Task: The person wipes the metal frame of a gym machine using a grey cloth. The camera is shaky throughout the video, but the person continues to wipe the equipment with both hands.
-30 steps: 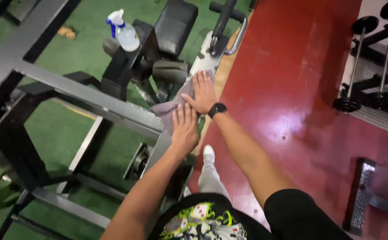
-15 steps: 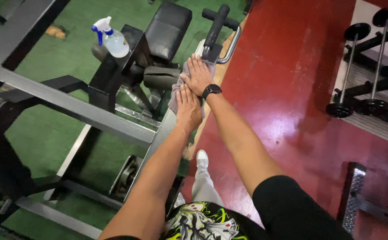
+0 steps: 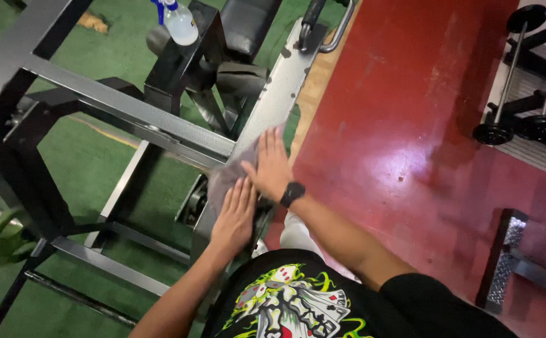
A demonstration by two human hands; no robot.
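Observation:
A grey cloth (image 3: 228, 176) lies on the long speckled grey metal beam (image 3: 277, 87) of a gym machine. My right hand (image 3: 272, 164), with a black watch (image 3: 292, 193) on its wrist, presses flat on the cloth's upper part. Just below it, my left hand (image 3: 235, 216) lies flat too, its fingers on the cloth's near end. The two hands touch side by side. Both palms cover much of the cloth.
A clear spray bottle (image 3: 179, 24) with a blue trigger stands on the black frame (image 3: 116, 106) near a black pad (image 3: 251, 25). A green weight plate (image 3: 3, 236) sits at left on green turf. Loaded bars (image 3: 518, 128) and a metal step (image 3: 504, 263) stand on the red floor.
Both hands have slid the cloth along the beam toward me, away from the handle at the far end. The view has tilted down and closer.

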